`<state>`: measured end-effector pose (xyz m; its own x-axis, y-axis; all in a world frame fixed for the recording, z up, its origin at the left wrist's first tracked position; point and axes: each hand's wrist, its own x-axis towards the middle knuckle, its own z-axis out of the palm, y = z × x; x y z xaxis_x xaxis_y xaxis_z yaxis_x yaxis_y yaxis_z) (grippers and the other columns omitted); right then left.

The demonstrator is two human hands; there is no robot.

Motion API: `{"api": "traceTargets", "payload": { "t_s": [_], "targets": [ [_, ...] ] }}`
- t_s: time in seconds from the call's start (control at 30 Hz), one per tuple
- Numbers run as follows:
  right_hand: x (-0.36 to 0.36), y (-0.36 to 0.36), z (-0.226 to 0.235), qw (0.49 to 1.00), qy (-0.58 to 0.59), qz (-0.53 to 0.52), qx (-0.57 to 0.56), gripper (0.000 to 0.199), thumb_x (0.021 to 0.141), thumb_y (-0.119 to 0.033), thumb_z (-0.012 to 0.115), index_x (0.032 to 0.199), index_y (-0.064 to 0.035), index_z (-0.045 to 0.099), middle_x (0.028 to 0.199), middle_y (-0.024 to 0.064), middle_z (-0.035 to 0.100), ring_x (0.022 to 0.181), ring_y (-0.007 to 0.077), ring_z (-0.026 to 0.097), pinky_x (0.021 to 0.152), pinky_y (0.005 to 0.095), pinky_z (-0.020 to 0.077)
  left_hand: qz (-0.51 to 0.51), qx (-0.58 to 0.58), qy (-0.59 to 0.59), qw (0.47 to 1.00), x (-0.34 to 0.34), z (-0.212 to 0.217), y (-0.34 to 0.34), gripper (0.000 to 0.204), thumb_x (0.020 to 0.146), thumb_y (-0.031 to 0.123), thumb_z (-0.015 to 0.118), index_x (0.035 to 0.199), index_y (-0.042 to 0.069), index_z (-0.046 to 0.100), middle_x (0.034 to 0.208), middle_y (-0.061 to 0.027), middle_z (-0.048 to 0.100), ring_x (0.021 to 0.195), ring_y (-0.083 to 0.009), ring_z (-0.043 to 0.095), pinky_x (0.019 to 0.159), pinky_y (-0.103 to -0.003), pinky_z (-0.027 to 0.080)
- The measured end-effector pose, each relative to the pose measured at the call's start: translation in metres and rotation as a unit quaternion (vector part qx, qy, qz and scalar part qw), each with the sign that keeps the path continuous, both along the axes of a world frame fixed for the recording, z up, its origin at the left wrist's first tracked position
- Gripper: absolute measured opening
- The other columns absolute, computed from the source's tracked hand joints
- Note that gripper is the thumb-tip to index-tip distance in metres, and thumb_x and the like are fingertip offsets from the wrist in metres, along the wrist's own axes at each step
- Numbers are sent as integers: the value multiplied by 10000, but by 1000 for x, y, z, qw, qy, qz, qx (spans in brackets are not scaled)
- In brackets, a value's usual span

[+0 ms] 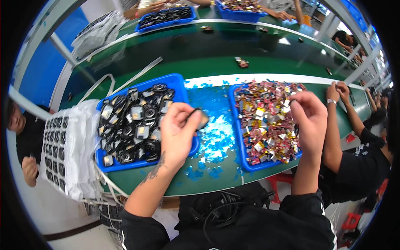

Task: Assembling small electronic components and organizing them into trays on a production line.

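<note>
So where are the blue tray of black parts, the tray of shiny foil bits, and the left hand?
blue tray of black parts (171, 79), head view, far rim.
tray of shiny foil bits (246, 163), head view, near-left wall.
left hand (177, 133), head view, back of hand.

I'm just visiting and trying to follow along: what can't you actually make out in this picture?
- Head view: the small dark part in the left hand is mostly covered by the fingers and blurred.
- Whether the right hand pinches anything; its curled fingers hide the grip.
- The pieces in the right blue tray are too small to tell apart.
- The far trays are cut off by the top edge.
</note>
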<state>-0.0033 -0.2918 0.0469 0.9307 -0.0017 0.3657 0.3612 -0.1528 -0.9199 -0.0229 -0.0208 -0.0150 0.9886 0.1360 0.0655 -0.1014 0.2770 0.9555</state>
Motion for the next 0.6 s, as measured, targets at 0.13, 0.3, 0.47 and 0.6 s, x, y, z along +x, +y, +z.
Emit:
{"api": "traceTargets", "payload": {
  "t_s": [0.13, 0.3, 0.47, 0.6],
  "targets": [
    [-40, 52, -9, 987, 62, 144, 19, 137, 812, 47, 639, 946, 45, 672, 878, 78, 644, 771, 84, 578, 663, 205, 453, -25, -62, 16, 998, 2, -4, -16, 297, 893, 54, 622, 1179, 12, 557, 992, -85, 675, 868, -113, 635, 763, -245, 492],
    [-32, 92, -39, 991, 65, 111, -21, 148, 796, 17, 680, 941, -6, 701, 765, 30, 604, 566, 37, 433, 490, 196, 310, -63, -136, 60, 987, -12, -2, -28, 227, 915, 38, 580, 1136, -12, 560, 1046, -106, 667, 872, -126, 642, 753, -242, 517],
    [-22, 91, -36, 994, -40, 56, -87, 142, 793, 33, 677, 929, -1, 695, 753, 31, 593, 541, 44, 421, 478, 204, 310, -119, -147, 36, 981, -20, -3, -29, 306, 923, 58, 587, 1205, -53, 542, 1073, -114, 649, 986, -121, 613, 847, -246, 498],
    [-21, 92, -38, 989, -76, 38, -122, 145, 783, 58, 673, 918, 8, 690, 751, 32, 600, 528, 46, 411, 470, 218, 315, -125, -80, 3, 989, -22, -4, -26, 392, 910, 29, 597, 1275, -81, 503, 1159, -136, 617, 1036, -127, 596, 895, -258, 495]
  ]
}}
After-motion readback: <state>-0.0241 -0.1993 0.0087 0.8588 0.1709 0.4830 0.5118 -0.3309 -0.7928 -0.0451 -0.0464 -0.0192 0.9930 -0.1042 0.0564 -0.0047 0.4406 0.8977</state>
